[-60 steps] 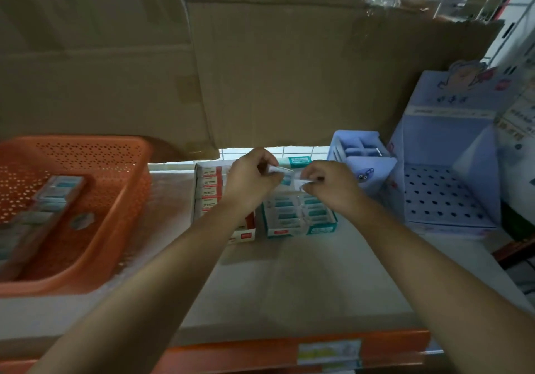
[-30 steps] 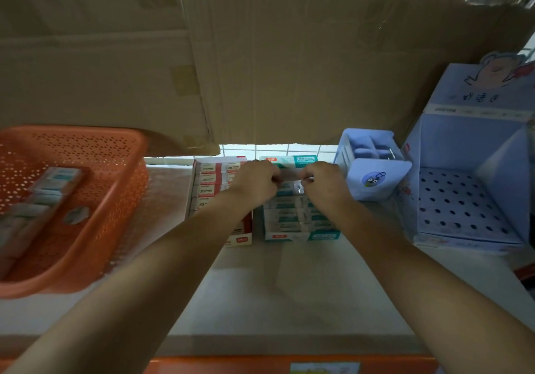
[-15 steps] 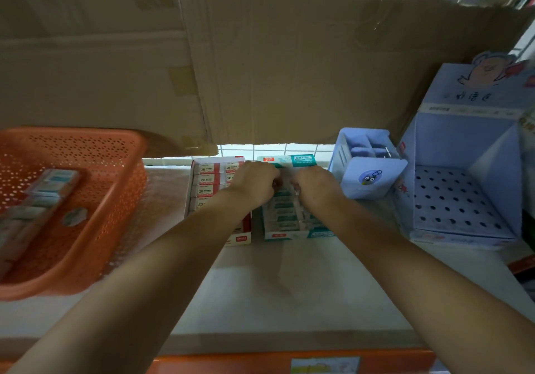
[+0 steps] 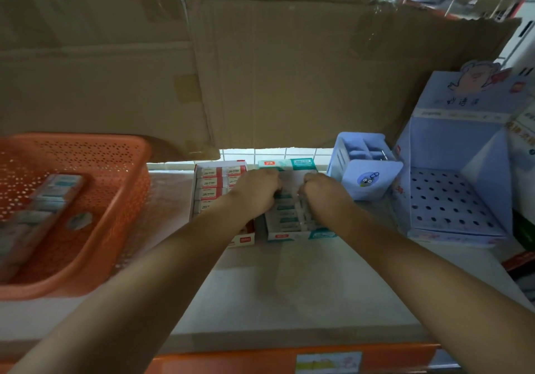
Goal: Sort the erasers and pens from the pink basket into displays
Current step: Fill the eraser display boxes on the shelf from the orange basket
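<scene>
Two hands | left hand (image 4: 254, 195) and right hand (image 4: 324, 195) each pinch an end of pale eraser (image 4: 291, 177) | over teal display box (image 4: 289, 224) | pink basket (image 4: 127, 197) at left

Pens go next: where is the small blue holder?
The holder stands right of centre in the head view, between the teal eraser box and the big blue display, just beyond the right hand.
</scene>
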